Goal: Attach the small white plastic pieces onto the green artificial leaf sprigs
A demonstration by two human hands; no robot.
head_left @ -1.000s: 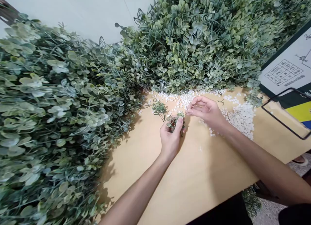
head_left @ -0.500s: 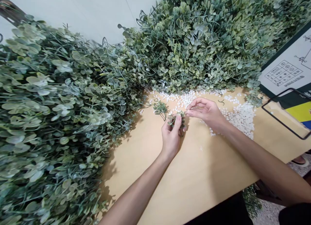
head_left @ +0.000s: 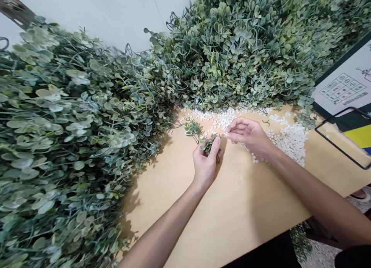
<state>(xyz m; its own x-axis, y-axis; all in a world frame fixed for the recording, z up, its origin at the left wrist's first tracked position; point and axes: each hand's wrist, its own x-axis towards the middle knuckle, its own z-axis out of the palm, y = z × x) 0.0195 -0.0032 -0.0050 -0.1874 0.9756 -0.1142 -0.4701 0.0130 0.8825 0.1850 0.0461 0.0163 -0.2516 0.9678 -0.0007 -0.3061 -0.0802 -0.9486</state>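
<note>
Between the thumb and fingers of my left hand (head_left: 205, 163) is an artificial leaf sprig (head_left: 210, 144) with small green leaves. A leafy end (head_left: 193, 128) sticks out on the hand's left side; whether it belongs to the same sprig I cannot tell. My right hand (head_left: 251, 136) is just to the right, thumb and fingertips pinched together on a small white piece (head_left: 227, 134) close to the sprig's edge. Loose white pieces (head_left: 290, 142) lie scattered on the tan table (head_left: 179, 206) behind and beside my right hand.
Large heaps of artificial foliage line the left side (head_left: 72, 144) and the back (head_left: 246, 59) of the table. A printed sheet on a dark green board (head_left: 342, 88) and a black wire frame (head_left: 327, 146) stand at the right. A short green stem (head_left: 266, 122) lies among the white pieces.
The view has shifted slightly. My right fingertips stay by the sprig, and the small white piece between them now shows more clearly. My left hand keeps its grip.
</note>
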